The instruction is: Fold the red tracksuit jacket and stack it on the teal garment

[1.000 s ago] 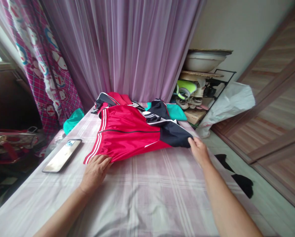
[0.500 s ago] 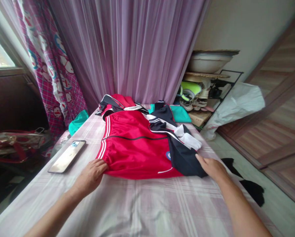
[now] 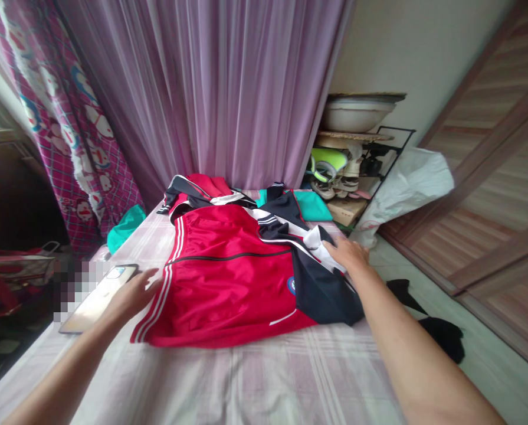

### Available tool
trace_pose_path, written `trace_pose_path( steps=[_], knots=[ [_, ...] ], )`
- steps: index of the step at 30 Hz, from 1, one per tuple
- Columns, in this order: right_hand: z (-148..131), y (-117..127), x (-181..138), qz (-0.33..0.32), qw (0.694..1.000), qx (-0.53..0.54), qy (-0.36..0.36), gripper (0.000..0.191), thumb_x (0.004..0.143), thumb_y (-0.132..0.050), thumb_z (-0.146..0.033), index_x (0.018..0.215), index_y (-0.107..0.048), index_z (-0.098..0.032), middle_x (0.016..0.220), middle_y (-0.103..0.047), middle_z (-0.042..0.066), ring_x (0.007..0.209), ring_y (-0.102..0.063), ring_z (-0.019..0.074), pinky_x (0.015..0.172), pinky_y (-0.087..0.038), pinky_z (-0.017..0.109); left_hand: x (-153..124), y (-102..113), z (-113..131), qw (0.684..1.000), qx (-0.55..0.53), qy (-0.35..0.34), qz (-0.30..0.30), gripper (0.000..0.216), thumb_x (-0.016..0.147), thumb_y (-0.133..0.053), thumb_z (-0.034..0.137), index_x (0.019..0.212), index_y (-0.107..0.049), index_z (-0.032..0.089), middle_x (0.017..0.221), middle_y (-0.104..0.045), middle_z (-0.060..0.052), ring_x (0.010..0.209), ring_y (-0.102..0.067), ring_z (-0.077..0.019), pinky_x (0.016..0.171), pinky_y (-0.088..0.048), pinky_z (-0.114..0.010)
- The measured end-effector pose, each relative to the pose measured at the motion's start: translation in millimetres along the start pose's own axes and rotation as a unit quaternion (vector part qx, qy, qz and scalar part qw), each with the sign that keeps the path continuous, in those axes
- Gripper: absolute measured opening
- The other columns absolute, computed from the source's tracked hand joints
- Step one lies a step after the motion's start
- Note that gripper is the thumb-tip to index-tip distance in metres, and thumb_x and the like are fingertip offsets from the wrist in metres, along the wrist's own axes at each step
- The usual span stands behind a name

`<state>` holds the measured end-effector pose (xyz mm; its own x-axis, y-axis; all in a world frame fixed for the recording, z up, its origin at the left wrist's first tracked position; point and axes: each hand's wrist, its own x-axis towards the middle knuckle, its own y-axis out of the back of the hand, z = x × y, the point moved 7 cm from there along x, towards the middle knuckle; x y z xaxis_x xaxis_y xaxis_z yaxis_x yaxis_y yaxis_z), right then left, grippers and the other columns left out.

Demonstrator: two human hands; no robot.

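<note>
- Since the earlier frame, our right hand point(image 3: 346, 254) has moved up to the jacket's point(image 3: 228, 283) white lining; our left hand point(image 3: 133, 293) slid to its striped edge.
- Fingers loosely spread, gripping nothing; the jacket lies mid-bed point(image 3: 246, 383).
- The phone point(image 3: 98, 298) at nine o'clock could get knocked off by our left hand.

Two bare forearms are seen rising from the lower edge of the view, one from the lower left corner and one from the lower right. No sleeve, cuff or glove is worn on either; both arms are uncovered from the frame edge to the fingertips. The left hand point(image 3: 133, 293) is shown without ring, watch or bracelet, and its wrist is likewise unadorned. The right hand point(image 3: 347, 254) is also seen bare, with no jewellery or strap at the wrist. The fingernails are too small and blurred to be made out. No other clothing is visible.
</note>
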<state>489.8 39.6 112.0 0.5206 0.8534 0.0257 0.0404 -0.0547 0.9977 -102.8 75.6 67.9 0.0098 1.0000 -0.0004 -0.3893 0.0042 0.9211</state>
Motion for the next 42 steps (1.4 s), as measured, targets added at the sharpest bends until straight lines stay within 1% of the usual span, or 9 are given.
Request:
trace_pose_path(
  steps=[4,8,11,18,22,26,30,36,42],
  knots=[
    [6,-16,14,-0.042,0.999,-0.020,0.027,0.048,0.091,-0.047,-0.052,0.110,-0.075,-0.018,0.115,-0.070,0.019,0.114,-0.062,0.0355,0.096,-0.043,0.048,12,-17,-4,0.999,-0.038,0.034,-0.015,0.066,0.083,-0.042,0.058,0.129,-0.060,0.015,0.118,-0.074,-0.014,0.101,-0.072,-0.0279,0.083,-0.057,-0.036],
    [52,-23,16,0.002,0.998,0.000,-0.060,0.045,0.092,-0.043,-0.049,0.108,-0.076,-0.023,0.107,-0.072,0.018,0.104,-0.066,0.0350,0.087,-0.047,0.047,11,-21,3,0.998,-0.054,0.028,-0.012,0.062,0.084,-0.044,0.055,0.129,-0.061,0.016,0.119,-0.073,-0.011,0.103,-0.071,-0.0258,0.086,-0.055,-0.033],
    [67,-35,15,-0.022,0.997,0.009,-0.076,0.040,0.088,-0.050,-0.047,0.101,-0.077,-0.022,0.103,-0.073,0.019,0.097,-0.067,0.0369,0.083,-0.048,0.050,14,-20,11,0.998,-0.030,0.043,-0.015,0.056,0.085,-0.046,0.050,0.127,-0.064,0.017,0.116,-0.075,-0.011,0.103,-0.071,-0.0251,0.084,-0.054,-0.031],
    [66,-26,14,-0.007,0.990,-0.002,-0.139,0.049,0.094,-0.038,-0.041,0.116,-0.072,-0.014,0.116,-0.068,0.025,0.112,-0.063,0.0378,0.090,-0.042,0.049,32,-20,41,0.995,0.031,0.044,-0.089,0.044,0.089,-0.043,0.047,0.103,-0.075,0.019,0.099,-0.078,-0.008,0.091,-0.071,-0.0242,0.073,-0.048,-0.028],
    [69,-33,15,-0.054,0.986,0.019,-0.156,0.047,0.092,-0.044,-0.039,0.118,-0.071,-0.011,0.120,-0.066,0.027,0.117,-0.060,0.0396,0.092,-0.039,0.049,42,-25,48,0.994,0.025,0.054,-0.093,0.041,0.088,-0.047,0.046,0.100,-0.076,0.019,0.099,-0.077,-0.009,0.091,-0.070,-0.0243,0.069,-0.045,-0.027],
    [78,-32,14,-0.005,0.982,0.028,-0.188,0.054,0.095,-0.033,-0.042,0.121,-0.069,-0.011,0.120,-0.065,0.030,0.118,-0.058,0.0400,0.093,-0.037,0.052,47,-33,52,0.994,0.003,0.063,-0.091,0.039,0.085,-0.052,0.049,0.096,-0.076,0.019,0.090,-0.076,-0.008,0.083,-0.068,-0.0226,0.064,-0.042,-0.026],
    [72,-43,12,-0.051,0.984,0.019,-0.169,0.049,0.093,-0.037,-0.039,0.122,-0.068,-0.016,0.121,-0.066,0.026,0.117,-0.059,0.0386,0.093,-0.038,0.051,51,-41,57,0.993,-0.040,0.078,-0.083,0.033,0.080,-0.059,0.046,0.085,-0.073,0.018,0.074,-0.071,-0.005,0.070,-0.064,-0.0186,0.057,-0.039,-0.025],
    [61,-35,8,-0.036,0.989,-0.022,-0.142,0.054,0.094,-0.032,-0.048,0.127,-0.064,-0.020,0.120,-0.068,0.020,0.116,-0.061,0.0358,0.096,-0.040,0.048,53,-46,67,0.984,-0.132,0.106,-0.062,0.025,0.084,-0.057,0.034,0.102,-0.066,0.019,0.081,-0.070,-0.002,0.060,-0.058,-0.0113,0.051,-0.040,-0.020],
    [58,-40,5,-0.066,0.990,-0.030,-0.125,0.055,0.096,-0.029,-0.048,0.121,-0.066,-0.016,0.118,-0.068,0.022,0.113,-0.062,0.0369,0.090,-0.043,0.048,55,-47,72,0.973,-0.171,0.131,-0.083,0.027,0.080,-0.062,0.039,0.096,-0.066,0.018,0.072,-0.067,-0.001,0.056,-0.058,-0.0114,0.046,-0.038,-0.019]
  ],
)
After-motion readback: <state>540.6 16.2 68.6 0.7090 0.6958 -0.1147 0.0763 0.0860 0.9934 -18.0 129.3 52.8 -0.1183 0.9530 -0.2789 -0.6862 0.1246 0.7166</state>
